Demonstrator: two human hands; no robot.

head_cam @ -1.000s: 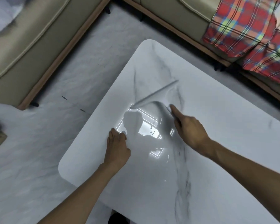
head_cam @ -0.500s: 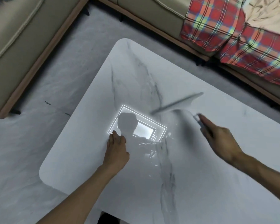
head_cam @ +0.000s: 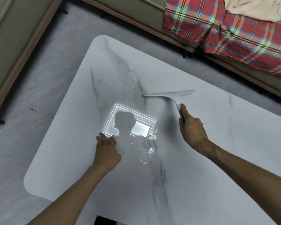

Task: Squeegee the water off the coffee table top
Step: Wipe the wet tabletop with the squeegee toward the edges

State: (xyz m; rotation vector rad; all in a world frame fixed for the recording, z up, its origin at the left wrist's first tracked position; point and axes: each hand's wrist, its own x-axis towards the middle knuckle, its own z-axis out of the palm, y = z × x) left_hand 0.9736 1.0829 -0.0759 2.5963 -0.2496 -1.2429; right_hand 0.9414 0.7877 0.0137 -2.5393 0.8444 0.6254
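Head view: my right hand (head_cam: 191, 129) grasps the handle of the squeegee (head_cam: 167, 95), whose blade lies on the tabletop (head_cam: 217, 159) just beyond and to the right of the bright light reflection (head_cam: 133, 125). My left hand (head_cam: 106, 148) rests flat, fingers relaxed and holding nothing, at the near left corner of that reflection. Water (head_cam: 144, 150) shows as glinting beads and streaks at the reflection's near right corner; elsewhere I cannot tell wet from dry. The blade is blurred, so its exact tilt is unclear. To do this stroke well, I judge that the blade should press evenly along its whole edge and travel in one continuous pull through the puddle beside the reflection to a tabletop edge, with each pass overlapping its neighbour. A plaid blanket (head_cam: 217, 30) lies well beyond the reflection.
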